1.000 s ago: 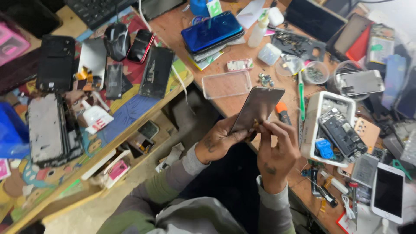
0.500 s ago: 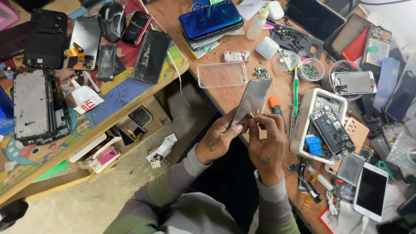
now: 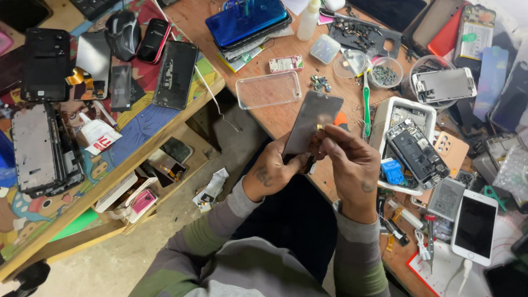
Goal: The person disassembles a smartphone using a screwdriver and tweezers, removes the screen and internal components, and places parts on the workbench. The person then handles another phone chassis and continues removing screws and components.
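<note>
My left hand grips the lower edge of a dark phone screen panel, held tilted above the wooden table's near edge. My right hand pinches the panel's right side, fingertips on a small gold-coloured connector. Both hands hold the same panel. The panel's bottom end is hidden behind my fingers.
A clear phone case lies just beyond the panel. A green-handled tool and a white tray holding an opened phone sit to the right. A blue phone, a white phone and several dismantled screens on the left bench surround me.
The view has shifted slightly. My hands keep hold of the panel, and my right fingers have moved up onto its connector.
</note>
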